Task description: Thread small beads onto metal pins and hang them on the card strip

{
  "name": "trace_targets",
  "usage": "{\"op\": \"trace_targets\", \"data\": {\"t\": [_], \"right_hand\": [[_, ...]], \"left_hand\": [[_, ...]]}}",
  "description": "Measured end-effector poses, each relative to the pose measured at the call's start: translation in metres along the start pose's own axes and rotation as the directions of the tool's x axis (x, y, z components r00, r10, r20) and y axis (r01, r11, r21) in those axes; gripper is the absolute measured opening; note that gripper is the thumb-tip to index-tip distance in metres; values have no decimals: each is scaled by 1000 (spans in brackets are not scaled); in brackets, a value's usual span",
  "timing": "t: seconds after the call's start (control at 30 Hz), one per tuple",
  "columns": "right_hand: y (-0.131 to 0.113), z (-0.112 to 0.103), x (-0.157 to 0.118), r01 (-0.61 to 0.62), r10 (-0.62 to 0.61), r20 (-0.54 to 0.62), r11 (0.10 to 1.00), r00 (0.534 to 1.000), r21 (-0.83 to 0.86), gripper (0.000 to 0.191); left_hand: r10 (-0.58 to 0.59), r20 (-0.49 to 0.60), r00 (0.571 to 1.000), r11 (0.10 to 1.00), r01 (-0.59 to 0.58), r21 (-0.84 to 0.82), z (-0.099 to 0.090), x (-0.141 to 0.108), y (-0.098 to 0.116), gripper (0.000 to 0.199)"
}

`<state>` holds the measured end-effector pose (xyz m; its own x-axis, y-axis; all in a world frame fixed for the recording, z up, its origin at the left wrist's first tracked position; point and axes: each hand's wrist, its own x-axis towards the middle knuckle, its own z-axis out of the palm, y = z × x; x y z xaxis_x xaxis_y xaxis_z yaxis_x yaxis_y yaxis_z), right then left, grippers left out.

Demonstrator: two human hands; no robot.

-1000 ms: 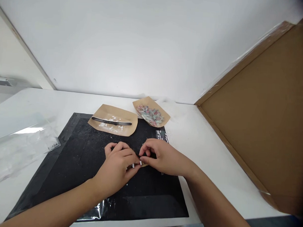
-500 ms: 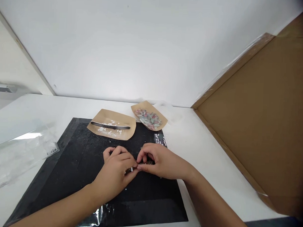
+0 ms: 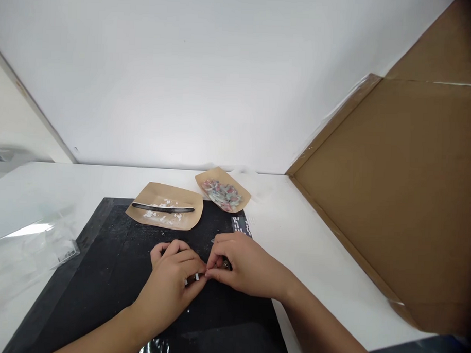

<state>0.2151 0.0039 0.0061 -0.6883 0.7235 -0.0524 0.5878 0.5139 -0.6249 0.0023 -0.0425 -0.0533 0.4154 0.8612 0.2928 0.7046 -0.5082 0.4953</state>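
Note:
My left hand (image 3: 172,280) rests over the black mat (image 3: 112,280), thumb and fingers closed around a small dark thing (image 3: 191,280) with white bits on it. Most of that thing is hidden, so its kind cannot be made out. Thumb and index finger of my right hand (image 3: 250,264) are pinched together against the left fingertips, at the thing's right end. A shiny bit (image 3: 226,265) shows under the right fingers. Whatever the right pinch holds is too small to name.
Behind my hands, a brown paper tray (image 3: 150,190) holds white flakes and a long dark slim tool (image 3: 163,209). Another paper tray (image 3: 244,195) holds small coloured pieces. A sheet with white pieces (image 3: 240,225) lies right; clear plastic bags (image 3: 28,251) left; cardboard (image 3: 393,192) stands right.
The whole view has shifted, with the mat, trays and hands now lower and slightly further left. My hands keep nearly the same hold, the right pinch still against the left fingertips.

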Motion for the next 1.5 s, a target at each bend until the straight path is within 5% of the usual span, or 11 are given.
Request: {"op": "trace_targets", "data": {"t": [0.33, 0.6, 0.8, 0.9, 1.03, 1.27, 1.5], "right_hand": [[6, 14, 6, -148, 153, -22, 980, 988, 133, 4], [7, 1, 6, -147, 153, -35, 978, 988, 146, 16], [48, -37, -5, -304, 254, -320, 945, 913, -118, 22], [78, -56, -15, -367, 303, -295, 910, 906, -193, 23], [100, -64, -21, -356, 336, -194, 931, 922, -78, 22], [111, -50, -16, -337, 341, -53, 939, 939, 62, 21], [114, -49, -14, -331, 336, -65, 941, 940, 68, 19]], "left_hand": [[-8, 18, 1000, 1000, 7, 28, 2, 2, -3, 11], [39, 0, 999, 997, -39, 60, 3, 0, -5, 11], [42, -34, 999, 998, -40, 43, 4, 0, -6, 8], [43, -21, 999, 998, -42, 40, 3, 0, -6, 9], [49, -26, 998, 998, -47, 52, 3, 0, -7, 9], [44, -8, 999, 997, -44, 56, 3, -1, -8, 8], [46, -3, 999, 998, -45, 43, 3, -1, -9, 11]]}}
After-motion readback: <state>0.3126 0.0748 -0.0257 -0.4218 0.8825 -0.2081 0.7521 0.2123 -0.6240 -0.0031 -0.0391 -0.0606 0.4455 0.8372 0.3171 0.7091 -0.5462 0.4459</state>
